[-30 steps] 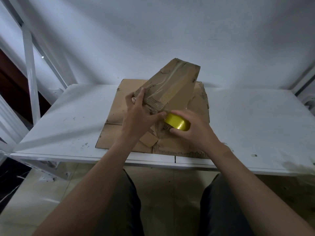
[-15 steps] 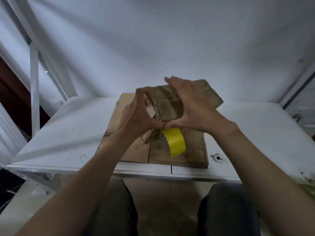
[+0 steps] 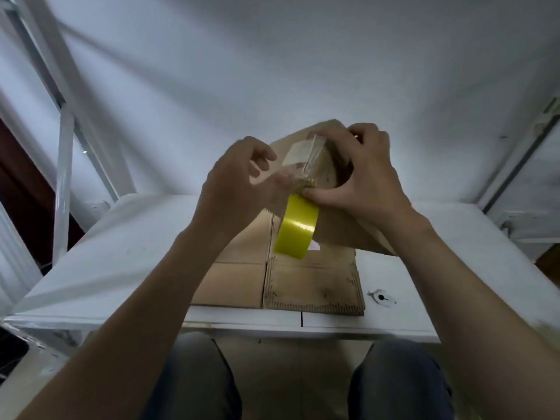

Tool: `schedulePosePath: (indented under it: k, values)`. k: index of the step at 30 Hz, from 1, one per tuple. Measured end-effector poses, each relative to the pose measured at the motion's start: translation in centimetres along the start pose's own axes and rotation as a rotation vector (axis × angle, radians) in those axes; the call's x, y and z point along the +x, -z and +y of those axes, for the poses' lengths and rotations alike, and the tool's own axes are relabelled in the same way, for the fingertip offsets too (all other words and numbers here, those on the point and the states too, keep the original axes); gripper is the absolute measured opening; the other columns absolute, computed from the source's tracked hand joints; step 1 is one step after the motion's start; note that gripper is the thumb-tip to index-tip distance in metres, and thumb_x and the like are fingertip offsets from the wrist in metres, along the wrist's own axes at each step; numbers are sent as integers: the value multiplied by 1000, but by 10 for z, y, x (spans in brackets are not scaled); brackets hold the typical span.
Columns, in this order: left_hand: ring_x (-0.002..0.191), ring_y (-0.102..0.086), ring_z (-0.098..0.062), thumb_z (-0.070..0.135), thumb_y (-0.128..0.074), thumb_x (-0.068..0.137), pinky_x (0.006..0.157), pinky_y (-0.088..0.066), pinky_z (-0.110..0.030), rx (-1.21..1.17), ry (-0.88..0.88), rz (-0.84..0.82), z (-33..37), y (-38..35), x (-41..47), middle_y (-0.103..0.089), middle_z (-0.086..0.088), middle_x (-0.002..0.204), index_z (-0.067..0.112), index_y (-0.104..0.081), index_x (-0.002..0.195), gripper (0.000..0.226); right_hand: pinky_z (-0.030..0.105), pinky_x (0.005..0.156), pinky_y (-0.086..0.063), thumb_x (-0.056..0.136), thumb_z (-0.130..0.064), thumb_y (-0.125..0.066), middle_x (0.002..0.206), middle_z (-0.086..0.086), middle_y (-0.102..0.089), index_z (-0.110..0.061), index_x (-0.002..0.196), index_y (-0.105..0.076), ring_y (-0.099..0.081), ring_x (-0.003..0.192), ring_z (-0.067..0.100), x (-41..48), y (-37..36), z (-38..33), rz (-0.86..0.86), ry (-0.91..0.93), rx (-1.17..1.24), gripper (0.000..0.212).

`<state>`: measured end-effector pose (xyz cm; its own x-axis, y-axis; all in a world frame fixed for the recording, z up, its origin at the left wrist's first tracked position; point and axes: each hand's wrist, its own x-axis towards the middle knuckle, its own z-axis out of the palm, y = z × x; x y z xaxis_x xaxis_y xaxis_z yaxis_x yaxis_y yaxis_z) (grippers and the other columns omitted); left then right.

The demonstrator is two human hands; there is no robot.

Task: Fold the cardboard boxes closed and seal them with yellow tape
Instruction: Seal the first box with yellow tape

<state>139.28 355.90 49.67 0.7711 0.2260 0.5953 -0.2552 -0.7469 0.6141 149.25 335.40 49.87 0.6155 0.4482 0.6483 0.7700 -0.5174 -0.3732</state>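
Seen from a head-worn camera looking forward and down, a seated person reached both bare forearms over a white tabletop (image 3: 121,268). The two hands held a worn brown cardboard box (image 3: 339,233) up in the air above the tabletop, tilted with its far end raised. The right hand (image 3: 366,180) was grasping the box, with the fingers curled over its upper edge and the thumb pressed along its near side. The left hand (image 3: 236,189) sat at the box's left end with its fingers curled. Motion blur hid whether it was gripping the cardboard, pinching tape or only touching. A patch of old, crinkled clear tape (image 3: 298,154) showed on the box between the two hands. A glossy roll of yellow tape (image 3: 297,230) hung on edge just below the right thumb, close against the box. It could not be told whether the roll touched anything beneath it. Under the box lay a flattened sheet of brown cardboard (image 3: 312,286) with printed dashes along its edges, flat on the tabletop and reaching almost to the near edge. White metal frame bars (image 3: 62,183) stood at the left, and a plain white wall (image 3: 272,71) rose behind. The person's dark trousers (image 3: 194,380) showed below the tabletop edge.
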Motion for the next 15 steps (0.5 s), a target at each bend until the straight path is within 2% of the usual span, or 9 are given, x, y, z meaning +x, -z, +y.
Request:
schedulePosePath:
  k: [2,4,7,9,11,13,15]
  values:
    - [86,-65,-11,67,-71,71,75,-48,-34,104,97,-73,12,-7,-10,-66,15,92,39,-45,112,55,22,86,-47,61,-68,-78,126,-8,-34,-53,128,-53,-32,122,12,-2,-5,-6,148,-66,43,73]
    - [86,-67,-16,63,-69,79,76,-47,-36,186,93,-91,19,-15,-18,-70,12,95,35,-43,121,56,11,87,-42,60,-63,-81,125,-7,-36,-52,120,-59,-35,120,11,-2,-10,-11,272,-151,148,65]
    - [77,-66,-21,48,-65,90,70,-43,-33,203,-76,30,24,-17,-21,-73,6,95,29,-45,122,41,16,92,-45,61,-56,-83,124,-1,-41,-52,117,-60,-44,118,20,-9,-16,-6,364,-213,275,60]
    - [63,-58,-15,40,-64,92,66,-45,-32,180,-144,-8,20,-19,-26,-65,13,77,29,-47,119,35,23,91,-49,65,-52,-83,125,5,-40,-47,121,-61,-48,117,26,-22,-26,3,321,-233,332,61]
    - [61,-55,-16,39,-66,91,65,-45,-34,172,-76,-106,8,-25,-36,-54,17,68,33,-47,117,33,22,93,-49,69,-48,-84,129,8,-38,-42,127,-61,-49,119,26,-40,-39,16,202,-251,327,63]
    - [71,-62,-23,43,-66,90,69,-43,-35,224,6,-198,-8,-37,-49,-60,15,76,38,-47,115,32,26,101,-48,72,-46,-85,134,4,-33,-42,131,-59,-49,122,24,-59,-52,30,52,-262,282,65]
    - [76,-65,-22,46,-65,91,68,-38,-32,261,27,-249,-24,-50,-62,-65,14,87,39,-47,114,30,36,110,-45,74,-50,-82,142,-1,-28,-48,132,-54,-44,131,23,-73,-64,40,-51,-290,257,65]
